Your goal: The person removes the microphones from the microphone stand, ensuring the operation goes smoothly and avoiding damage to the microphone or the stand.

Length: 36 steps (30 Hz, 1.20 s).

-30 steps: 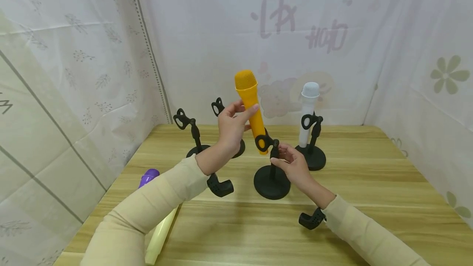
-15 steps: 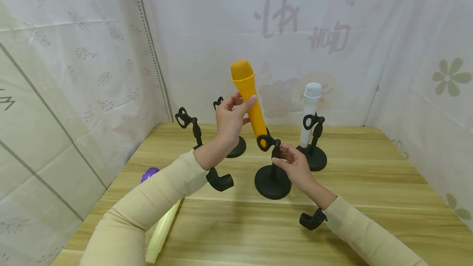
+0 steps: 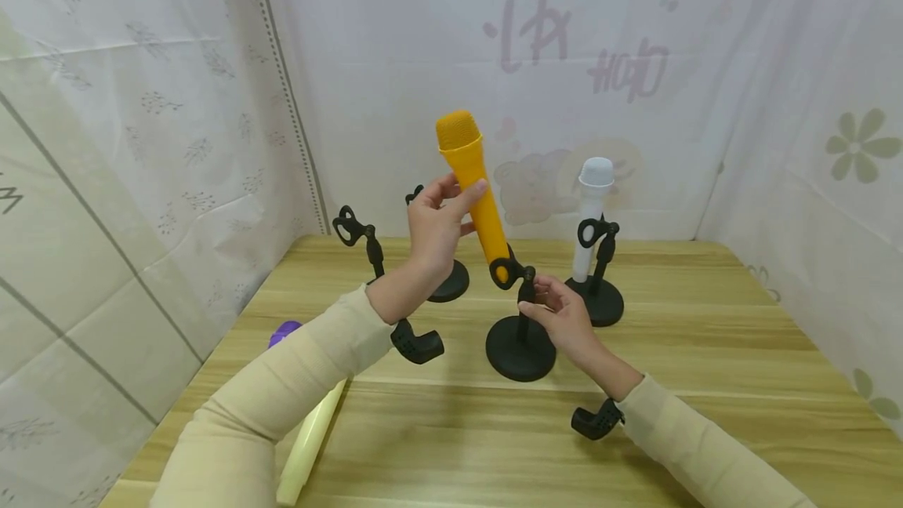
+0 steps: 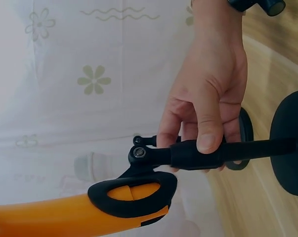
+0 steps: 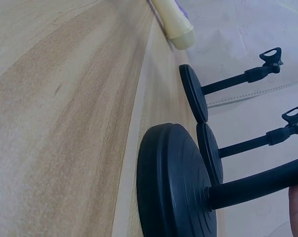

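Observation:
My left hand (image 3: 433, 227) grips an orange microphone (image 3: 488, 219) by its handle, head up and leaning left. The microphone's lower end sits within the ring of a black clip (image 3: 503, 273) on a desktop microphone stand (image 3: 520, 350). In the left wrist view, orange shows through the opening of that clip (image 4: 134, 193). My right hand (image 3: 564, 321) holds the stand's post, thumb on the near side and fingers behind, as the left wrist view also shows. The stand's round base (image 5: 173, 182) rests on the table in the right wrist view.
At the back right, a white microphone (image 3: 592, 193) leans in another stand (image 3: 600, 304). Two more stands, one with its clip (image 3: 346, 226) raised, are at the back left. Purple (image 3: 284, 332) and pale yellow (image 3: 310, 445) microphones lie at the left, partly behind my sleeve.
My left hand and the orange microphone have moved up and slightly left. The handle's end, which stuck out below the clip, is now level with it. The right hand stays on the post.

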Each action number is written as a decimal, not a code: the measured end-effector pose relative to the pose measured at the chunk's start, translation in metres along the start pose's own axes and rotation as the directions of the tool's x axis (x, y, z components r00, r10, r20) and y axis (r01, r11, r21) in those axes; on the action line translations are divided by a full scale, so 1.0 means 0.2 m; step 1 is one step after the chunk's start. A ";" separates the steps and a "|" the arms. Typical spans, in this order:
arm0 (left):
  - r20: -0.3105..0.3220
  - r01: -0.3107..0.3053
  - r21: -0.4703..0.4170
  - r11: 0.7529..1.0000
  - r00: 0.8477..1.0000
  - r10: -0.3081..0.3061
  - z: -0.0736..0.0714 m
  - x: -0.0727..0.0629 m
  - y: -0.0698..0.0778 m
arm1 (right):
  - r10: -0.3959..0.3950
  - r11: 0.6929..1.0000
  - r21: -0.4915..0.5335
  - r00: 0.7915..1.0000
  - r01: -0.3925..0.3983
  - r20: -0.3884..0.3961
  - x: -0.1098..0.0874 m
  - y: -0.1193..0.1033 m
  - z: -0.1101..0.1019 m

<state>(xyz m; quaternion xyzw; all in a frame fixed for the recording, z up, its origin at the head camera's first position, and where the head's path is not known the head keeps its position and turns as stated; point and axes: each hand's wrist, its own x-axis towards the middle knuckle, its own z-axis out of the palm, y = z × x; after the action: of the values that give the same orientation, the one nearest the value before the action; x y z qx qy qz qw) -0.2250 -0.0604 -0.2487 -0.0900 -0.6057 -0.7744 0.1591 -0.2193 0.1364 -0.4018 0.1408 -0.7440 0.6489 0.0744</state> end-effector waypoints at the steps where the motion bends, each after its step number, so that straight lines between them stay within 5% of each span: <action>1: -0.001 -0.007 -0.003 1.000 1.000 0.007 0.00 0.00 0.01 | -0.001 1.000 0.003 1.000 0.001 0.001 0.00 0.00 0.00; 36: -0.054 -0.079 -0.131 0.988 0.996 0.073 -0.08 0.03 0.15 | 0.019 1.000 0.003 1.000 -0.019 -0.004 -0.01 -0.01 0.00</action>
<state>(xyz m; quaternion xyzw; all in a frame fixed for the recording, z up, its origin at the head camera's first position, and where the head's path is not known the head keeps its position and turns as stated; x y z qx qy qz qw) -0.2188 -0.0836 -0.2227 -0.1045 -0.5449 -0.8083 0.1968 -0.2170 0.1357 -0.4010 0.1326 -0.7443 0.6508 0.0695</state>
